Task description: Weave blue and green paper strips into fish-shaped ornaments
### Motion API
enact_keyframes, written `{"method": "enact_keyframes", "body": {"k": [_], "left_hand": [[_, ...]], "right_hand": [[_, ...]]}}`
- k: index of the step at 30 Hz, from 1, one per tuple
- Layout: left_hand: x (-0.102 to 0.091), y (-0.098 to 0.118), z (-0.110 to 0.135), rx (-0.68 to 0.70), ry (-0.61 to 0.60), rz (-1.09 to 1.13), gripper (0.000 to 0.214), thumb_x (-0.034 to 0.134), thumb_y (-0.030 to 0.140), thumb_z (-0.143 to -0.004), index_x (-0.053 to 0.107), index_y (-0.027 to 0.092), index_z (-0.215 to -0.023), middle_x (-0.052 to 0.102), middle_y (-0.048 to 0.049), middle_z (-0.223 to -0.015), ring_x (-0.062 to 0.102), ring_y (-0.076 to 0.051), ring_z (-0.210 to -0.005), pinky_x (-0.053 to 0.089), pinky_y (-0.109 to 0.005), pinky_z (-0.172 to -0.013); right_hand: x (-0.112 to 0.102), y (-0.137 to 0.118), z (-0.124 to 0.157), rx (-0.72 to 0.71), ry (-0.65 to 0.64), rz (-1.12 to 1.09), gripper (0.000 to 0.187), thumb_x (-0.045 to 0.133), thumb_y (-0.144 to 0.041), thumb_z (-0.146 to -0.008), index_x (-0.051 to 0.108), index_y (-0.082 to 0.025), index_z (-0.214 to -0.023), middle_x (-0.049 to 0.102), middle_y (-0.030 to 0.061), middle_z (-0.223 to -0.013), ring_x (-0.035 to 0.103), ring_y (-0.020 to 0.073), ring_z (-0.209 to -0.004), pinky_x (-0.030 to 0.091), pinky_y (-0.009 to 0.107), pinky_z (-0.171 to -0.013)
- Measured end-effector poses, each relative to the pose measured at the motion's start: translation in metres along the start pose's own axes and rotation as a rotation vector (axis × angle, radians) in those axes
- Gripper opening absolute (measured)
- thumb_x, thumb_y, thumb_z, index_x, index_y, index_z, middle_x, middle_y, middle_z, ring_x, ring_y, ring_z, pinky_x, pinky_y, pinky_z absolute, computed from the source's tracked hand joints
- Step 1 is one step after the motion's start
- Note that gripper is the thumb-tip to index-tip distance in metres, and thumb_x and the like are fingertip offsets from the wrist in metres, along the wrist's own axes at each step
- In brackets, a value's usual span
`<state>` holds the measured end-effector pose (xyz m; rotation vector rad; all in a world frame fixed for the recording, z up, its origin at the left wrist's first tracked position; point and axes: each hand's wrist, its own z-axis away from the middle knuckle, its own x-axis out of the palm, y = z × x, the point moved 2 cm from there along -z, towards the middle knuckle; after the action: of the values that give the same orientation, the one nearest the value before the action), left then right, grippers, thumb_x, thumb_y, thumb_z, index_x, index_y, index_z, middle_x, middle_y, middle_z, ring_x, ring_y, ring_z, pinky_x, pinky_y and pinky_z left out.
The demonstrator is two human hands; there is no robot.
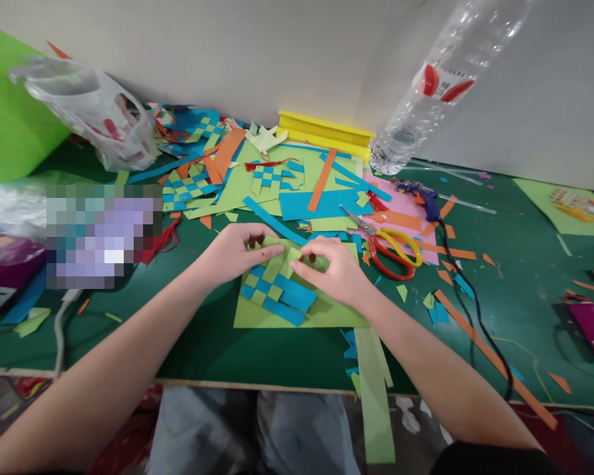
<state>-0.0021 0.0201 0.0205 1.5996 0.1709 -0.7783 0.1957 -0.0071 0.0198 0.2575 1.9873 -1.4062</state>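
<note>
What worries me most is the loose weave. If I tugged too hard on the green strips [275, 266] of this woven paper [262, 288], I judge they could slide out of their crossings, as I see nothing pinning the free tails of the blue strips [293, 293]. A hard pinch could also crease or tear the thin paper. The green sheet [340, 316] under it lies loose, so a brush of my wrist might shift both together. My right forearm crosses above the long green strips [375, 402] hanging over the table [202, 346] edge; a sweep of that arm could drag them down. The scissors [379, 235] lie near my right hand [335, 269], blades pointing away from me, so a careless reach might knock them.

My left hand [241, 252] has thumb and fingers drawn together on the upper green ends; my right hand's grip is pinched in the same way on a green end just beside it.

The woven paper rests on the green sheet in front of me, tilted. Its left part shows neat blue and light green checks, while the blue tails fan out flat to the right, with gaps between them.
</note>
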Motion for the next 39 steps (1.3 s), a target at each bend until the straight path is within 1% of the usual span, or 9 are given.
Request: {"method": "enact_keyframes", "body": {"k": [4,9,18,21,24,29,34,37,39], "left_hand": [[0.000,0.001,0.000,0.002,0.022,-0.036,0.031,0.064,0.049,-0.079,0.067,0.018,-0.079,0.060,0.0012,-0.068,0.047,-0.011,-0.061,0.037,-0.024,-0.057],[0.000,0.004,0.000,0.007,0.051,-0.090,0.031,0.062,0.048,-0.080,0.066,0.018,-0.079,0.056,0.0024,-0.063,0.044,-0.011,-0.057,0.035,-0.024,-0.055],[0.001,0.002,-0.001,0.034,0.013,-0.088,0.031,0.061,0.049,-0.081,0.066,0.019,-0.082,0.061,0.0011,-0.070,0.049,-0.012,-0.062,0.039,-0.025,-0.059],[0.002,0.002,-0.001,0.033,0.011,-0.087,0.031,0.061,0.049,-0.081,0.066,0.019,-0.083,0.063,0.0004,-0.073,0.051,-0.013,-0.064,0.040,-0.025,-0.060],[0.001,0.004,0.000,0.030,0.028,-0.084,0.030,0.061,0.048,-0.082,0.066,0.019,-0.083,0.064,0.0001,-0.074,0.051,-0.013,-0.065,0.041,-0.025,-0.061],[-0.004,0.005,0.001,0.032,0.078,-0.065,0.029,0.061,0.047,-0.082,0.066,0.019,-0.084,0.065,-0.0007,-0.077,0.054,-0.014,-0.067,0.042,-0.026,-0.062],[-0.007,-0.001,0.001,0.051,0.147,-0.008,0.028,0.062,0.046,-0.082,0.067,0.019,-0.084,0.062,-0.0003,-0.073,0.052,-0.013,-0.064,0.040,-0.027,-0.060],[-0.008,-0.006,0.001,0.045,0.191,0.020,0.027,0.063,0.046,-0.081,0.067,0.019,-0.085,0.058,0.0004,-0.068,0.050,-0.013,-0.060,0.038,-0.027,-0.056],[-0.008,-0.007,0.000,0.041,0.200,0.038,0.028,0.063,0.047,-0.081,0.067,0.019,-0.086,0.059,-0.0004,-0.069,0.052,-0.014,-0.061,0.039,-0.027,-0.056]], "right_hand": [[0.002,0.000,0.000,0.001,-0.012,0.022,0.022,0.065,-0.035,-0.085,0.059,-0.021,-0.068,0.062,-0.0023,-0.069,0.054,0.0145,-0.071,0.035,0.035,-0.081],[0.002,0.002,0.001,-0.025,-0.012,0.050,0.018,0.064,-0.035,-0.086,0.061,-0.021,-0.074,0.064,-0.0016,-0.073,0.055,0.0153,-0.074,0.035,0.034,-0.082],[0.007,0.005,0.000,-0.080,-0.001,0.176,0.023,0.055,-0.032,-0.093,0.053,-0.020,-0.074,0.062,-0.0017,-0.072,0.052,0.0143,-0.073,0.032,0.034,-0.082],[0.008,0.005,0.000,-0.060,0.017,0.159,0.023,0.056,-0.032,-0.092,0.054,-0.020,-0.073,0.062,-0.0013,-0.072,0.053,0.0146,-0.072,0.033,0.034,-0.082],[0.004,0.004,0.000,-0.039,0.034,0.101,0.022,0.057,-0.038,-0.091,0.058,-0.021,-0.078,0.067,0.0001,-0.080,0.058,0.0161,-0.079,0.034,0.036,-0.085],[-0.009,0.002,0.004,0.013,-0.024,0.077,0.023,0.060,-0.045,-0.089,0.067,-0.023,-0.087,0.072,0.0017,-0.095,0.061,0.0199,-0.093,0.033,0.040,-0.091],[-0.017,0.004,0.008,0.065,-0.095,0.112,0.022,0.069,-0.045,-0.081,0.070,-0.025,-0.090,0.071,0.0015,-0.092,0.060,0.0211,-0.094,0.033,0.043,-0.095],[-0.017,0.006,0.007,0.097,-0.112,0.145,0.018,0.071,-0.041,-0.081,0.072,-0.025,-0.088,0.069,0.0013,-0.085,0.059,0.0198,-0.089,0.035,0.042,-0.094],[-0.017,0.007,0.006,0.114,-0.110,0.171,0.015,0.070,-0.038,-0.082,0.072,-0.024,-0.086,0.067,0.0011,-0.082,0.057,0.0190,-0.085,0.036,0.041,-0.091]]}}
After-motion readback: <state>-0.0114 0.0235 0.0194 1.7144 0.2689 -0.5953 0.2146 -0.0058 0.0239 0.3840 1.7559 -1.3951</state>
